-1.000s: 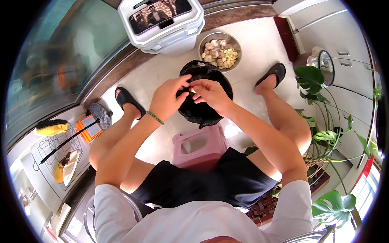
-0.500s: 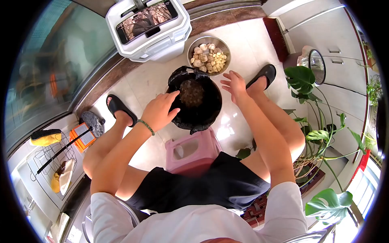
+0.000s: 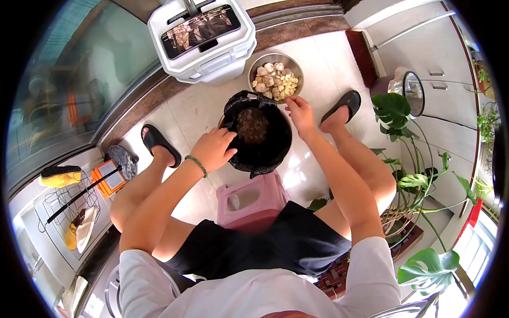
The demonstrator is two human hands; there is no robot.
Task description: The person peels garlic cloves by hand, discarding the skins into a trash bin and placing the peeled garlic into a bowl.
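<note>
My left hand (image 3: 213, 149) is at the left rim of a bin lined with a black bag (image 3: 273, 151), thumb and forefinger apart, with nothing visible between them. Brownish peelings (image 3: 252, 126) lie inside the bin. My right hand (image 3: 301, 115) is at the near right rim of a steel bowl (image 3: 302, 79), thumb and fingertips pinched together. What they hold, if anything, is too small to make out. In the bowl are whole garlic bulbs (image 3: 269, 80) on the left and peeled garlic cloves (image 3: 287, 84) on the right.
A pink plastic stool (image 3: 257, 204) stands between my legs, behind the bin. A white box (image 3: 212, 63) with a phone (image 3: 200, 31) on it stands beyond the bin. A leafy plant (image 3: 419, 180) and cabinets are at right, a wire rack (image 3: 69, 199) at left.
My right hand has moved slightly up and left to the bowl's rim, and its spread fingers have closed to a pinch. My left hand has lowered slightly, fingers more bent. The view has shifted slightly.
</note>
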